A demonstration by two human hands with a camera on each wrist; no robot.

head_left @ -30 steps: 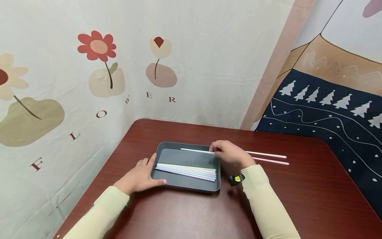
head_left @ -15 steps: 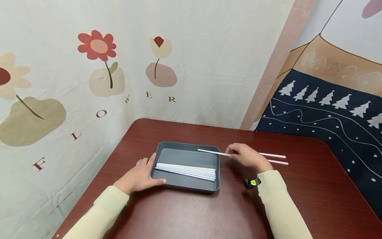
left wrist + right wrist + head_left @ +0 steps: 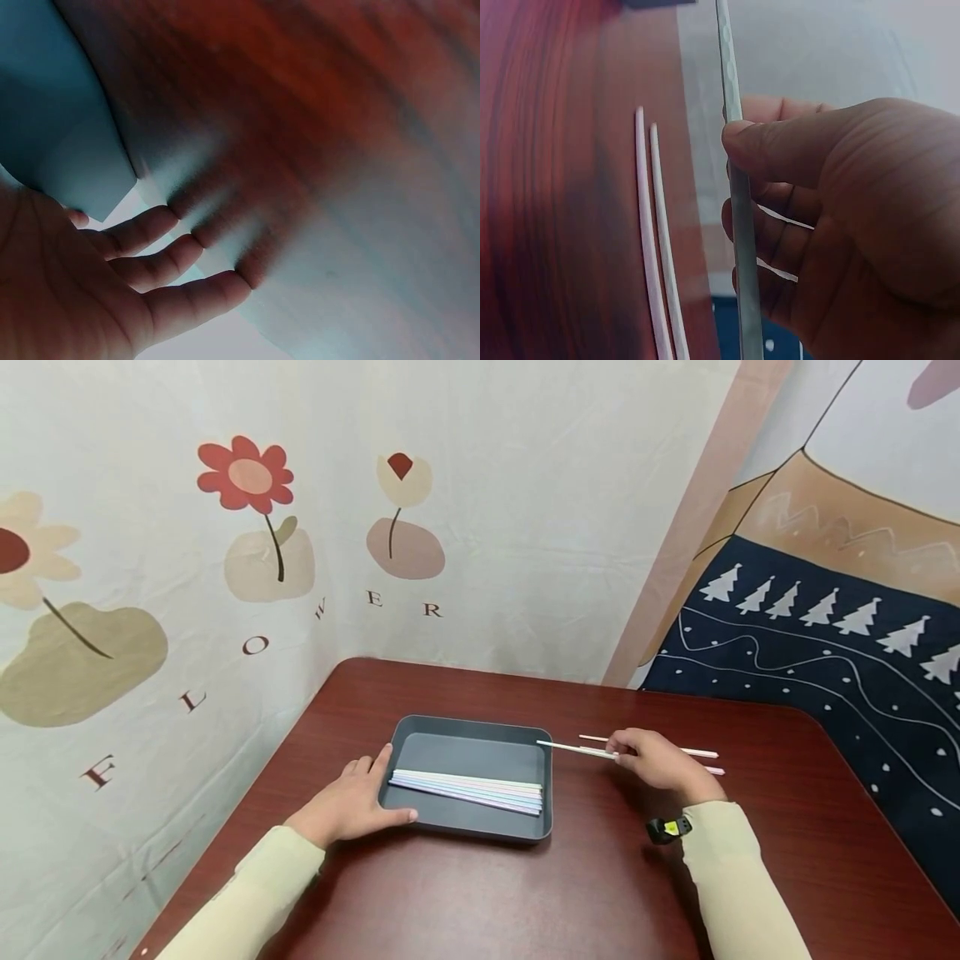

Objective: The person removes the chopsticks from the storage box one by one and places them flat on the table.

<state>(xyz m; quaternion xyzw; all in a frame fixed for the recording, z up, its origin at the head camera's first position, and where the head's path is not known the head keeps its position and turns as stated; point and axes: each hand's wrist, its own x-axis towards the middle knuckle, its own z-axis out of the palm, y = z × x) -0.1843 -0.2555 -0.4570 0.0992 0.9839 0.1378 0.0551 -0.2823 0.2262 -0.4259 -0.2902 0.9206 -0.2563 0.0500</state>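
A grey rectangular tray [image 3: 457, 752] lies on the table and holds several pastel chopsticks [image 3: 465, 792] side by side. My left hand [image 3: 348, 802] rests at the tray's left end, fingers spread and thumb along the near rim; the left wrist view shows its fingers [image 3: 150, 266] beside the tray's corner. My right hand [image 3: 652, 764], right of the tray, pinches a pale chopstick [image 3: 739, 187] between thumb and fingertips. That chopstick's thin end still overlaps the tray's right rim in the head view. Beside it lie a white chopstick [image 3: 666, 247] and a pink chopstick [image 3: 649, 247] on the table.
The dark red wooden table [image 3: 480, 893] runs up to a printed cloth wall [image 3: 525, 527] at the back and left. A navy cloth with white trees [image 3: 810, 643] hangs at the right. A black band device [image 3: 667, 830] sits at the right wrist.
My right hand has moved right, from over the tray's far right corner to beyond its right side, drawing the pinched chopstick along. The left hand and tray have stayed put.
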